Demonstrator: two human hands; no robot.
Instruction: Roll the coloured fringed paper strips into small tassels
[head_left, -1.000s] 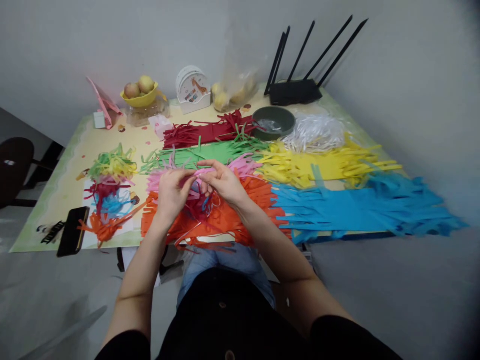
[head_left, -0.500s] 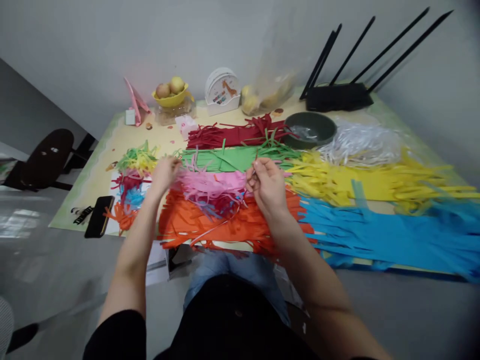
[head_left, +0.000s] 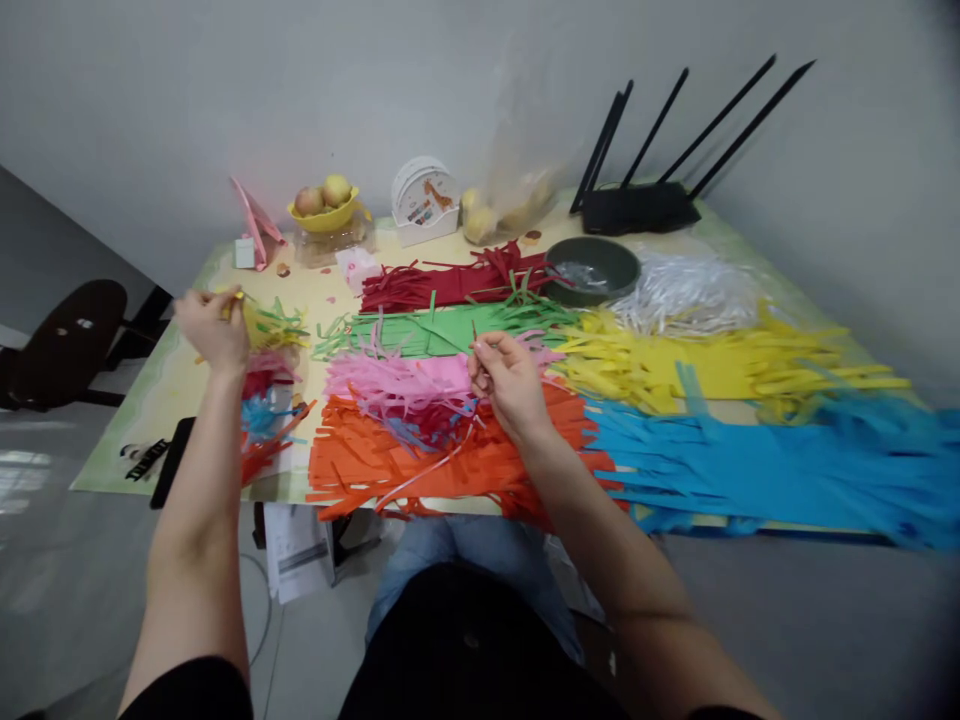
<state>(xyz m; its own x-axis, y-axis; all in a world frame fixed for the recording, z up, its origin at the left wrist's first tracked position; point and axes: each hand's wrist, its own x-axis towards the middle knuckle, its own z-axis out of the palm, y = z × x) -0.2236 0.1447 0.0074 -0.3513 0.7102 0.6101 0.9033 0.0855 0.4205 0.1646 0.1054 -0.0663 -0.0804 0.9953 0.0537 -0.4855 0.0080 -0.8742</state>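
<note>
My left hand (head_left: 212, 328) is out at the table's left side, fingers closed on a yellow paper strip (head_left: 232, 296) above a heap of mixed loose strips (head_left: 266, 375). My right hand (head_left: 507, 381) hovers over the pink fringed paper (head_left: 409, 378), thumb and fingers pinched on something thin I cannot make out. In front of the pink sheet lies the orange fringed paper (head_left: 420, 460). Green fringed paper (head_left: 442, 330) and red fringed paper (head_left: 450, 280) lie beyond it.
Yellow fringed paper (head_left: 697, 365), blue fringed paper (head_left: 765, 465) and white strips (head_left: 686, 285) cover the right side. A dark bowl (head_left: 600, 262), a router (head_left: 637, 205), a fruit bowl (head_left: 324, 205) and a bag stand at the back. A phone (head_left: 166, 470) lies near the left front edge.
My left hand has swung from the pink paper out left to the heap of loose strips and now has a yellow strip. My right hand stays over the pink paper.
</note>
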